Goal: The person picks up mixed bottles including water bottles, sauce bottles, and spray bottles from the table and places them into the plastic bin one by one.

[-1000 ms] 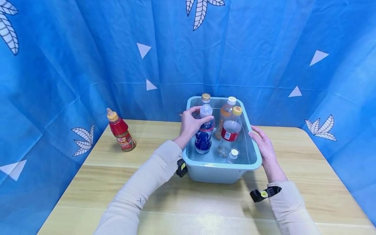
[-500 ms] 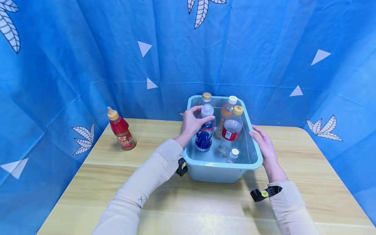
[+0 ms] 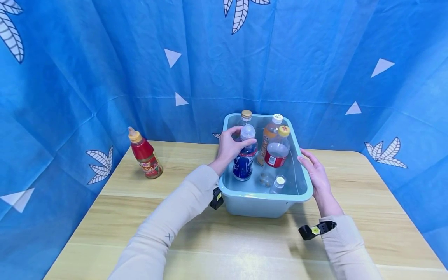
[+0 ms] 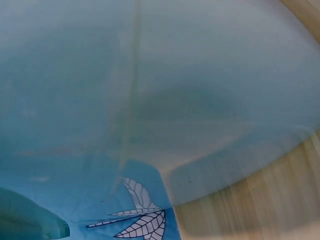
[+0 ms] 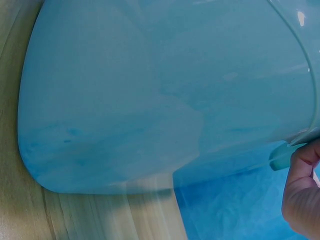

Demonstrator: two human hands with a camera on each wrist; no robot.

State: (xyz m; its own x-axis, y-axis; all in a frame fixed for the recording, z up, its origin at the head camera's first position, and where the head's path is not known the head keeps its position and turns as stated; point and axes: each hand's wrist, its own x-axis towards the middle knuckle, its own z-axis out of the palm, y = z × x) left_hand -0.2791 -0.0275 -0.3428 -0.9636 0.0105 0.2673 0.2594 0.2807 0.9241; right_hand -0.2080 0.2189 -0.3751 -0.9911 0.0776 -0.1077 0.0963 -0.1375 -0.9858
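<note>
My left hand (image 3: 228,148) reaches over the near left side of a light blue plastic tub (image 3: 259,197). Its thumb and fingers grip a clear plastic bottle with a dark blue label (image 3: 242,167) just below its translucent cap. That bottle stands nearly upright inside the tub. On the far right side, my right hand (image 3: 316,175) holds the tub's rim, thumb on top. The right wrist view shows the curled fingers of this hand (image 5: 302,200) at the rim, beside the tub's outer wall (image 5: 110,100). Only the tub's wall (image 4: 210,60) fills the left wrist view; the left hand is hidden there.
Also in the tub are a yellow-capped bottle with a red label (image 3: 274,160), an orange-labelled bottle (image 3: 267,136), a brown-capped bottle (image 3: 246,116) and a small white-capped bottle (image 3: 278,185). A red sauce bottle (image 3: 147,159) stands left on the wooden table (image 3: 196,249). A blue curtain (image 3: 297,58) hangs behind.
The top of the blue-labelled bottle has shifted very slightly to the right in my left hand. My right hand keeps its place on the rim.
</note>
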